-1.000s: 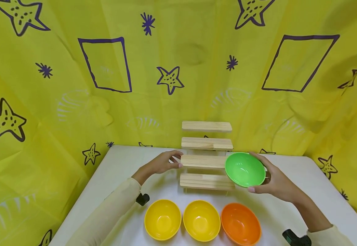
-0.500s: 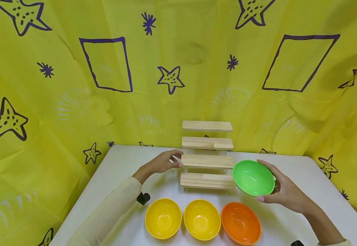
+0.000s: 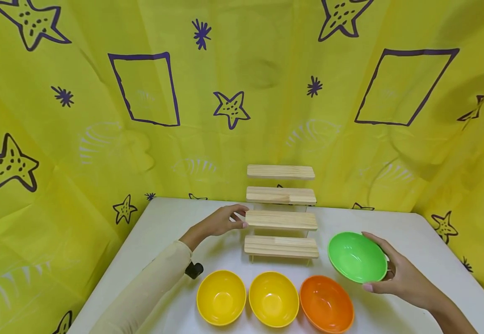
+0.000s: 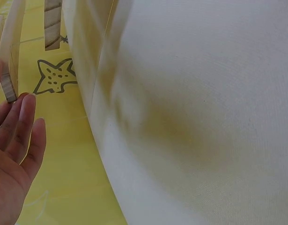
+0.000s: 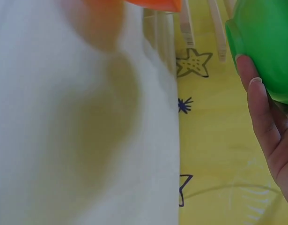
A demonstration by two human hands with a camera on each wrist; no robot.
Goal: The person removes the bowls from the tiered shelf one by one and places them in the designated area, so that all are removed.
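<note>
My right hand (image 3: 409,278) grips a green bowl (image 3: 356,257) by its right side, thumb at the near rim. The bowl is held in the air right of a stepped wooden shelf (image 3: 281,220), tilted with its inside facing me. In the right wrist view, my fingers (image 5: 258,105) lie against the underside of the green bowl (image 5: 268,51). My left hand (image 3: 220,221) pinches the left end of one of the shelf's boards between thumb and fingers. The left wrist view shows those fingers (image 4: 26,117) at the board's end (image 4: 10,84).
Two yellow bowls (image 3: 221,298) and an orange bowl (image 3: 327,304) stand in a row on the white table (image 3: 154,250), in front of the shelf. Behind and at both sides hangs a yellow sheet (image 3: 208,148) printed with stars.
My right hand has carried the green bowl right and towards me, away from the shelf's right end. The left hand has stayed at the board, and the other bowls have not moved.
</note>
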